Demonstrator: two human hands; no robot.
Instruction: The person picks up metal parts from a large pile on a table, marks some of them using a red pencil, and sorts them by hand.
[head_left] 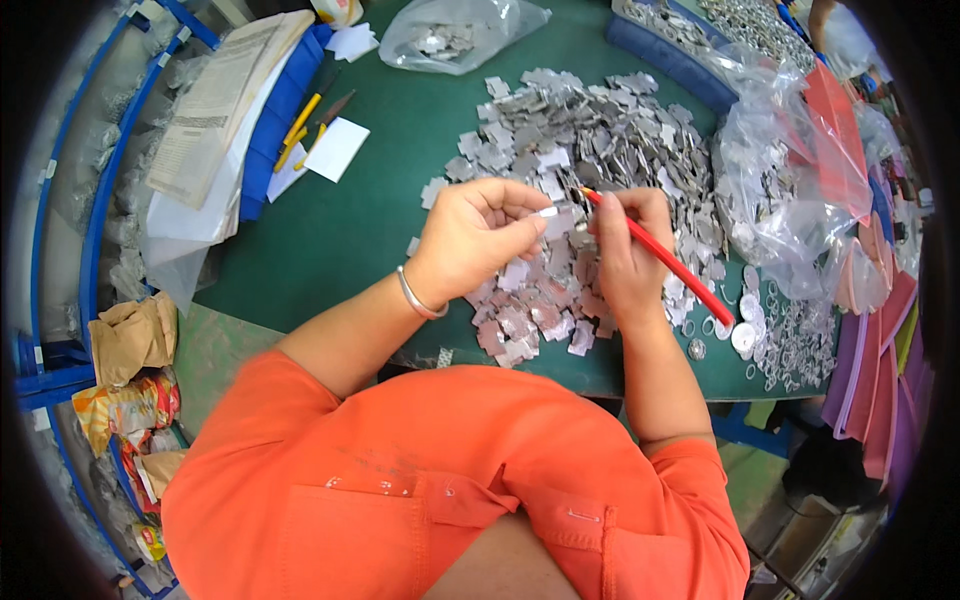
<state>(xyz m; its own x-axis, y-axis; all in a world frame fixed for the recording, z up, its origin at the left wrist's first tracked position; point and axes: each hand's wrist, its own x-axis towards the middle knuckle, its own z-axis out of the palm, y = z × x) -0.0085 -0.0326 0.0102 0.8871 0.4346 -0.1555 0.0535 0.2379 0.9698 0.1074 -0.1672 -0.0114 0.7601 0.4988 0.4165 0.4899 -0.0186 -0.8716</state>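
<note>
My left hand [483,235], wearing a metal bracelet [421,295], pinches a small bright metal piece [548,212] between thumb and fingertips. In my right hand [632,258] is a slim red pen-like tool [680,270], held like a pencil. Its pointed end is close to the piece; I cannot tell whether they touch. Beneath and beyond both hands spreads a large heap of flat silvery metal pieces [630,135], with more pieces [530,310] nearer my body.
The green tabletop [310,260] carries a bagged pile [455,40] at the back. A blue bin [665,55] and a clear plastic bag [780,190] stand right, above metal rings [795,345] and round discs [745,335]. Papers [220,110] and yellow-handled tools [298,120] lie left.
</note>
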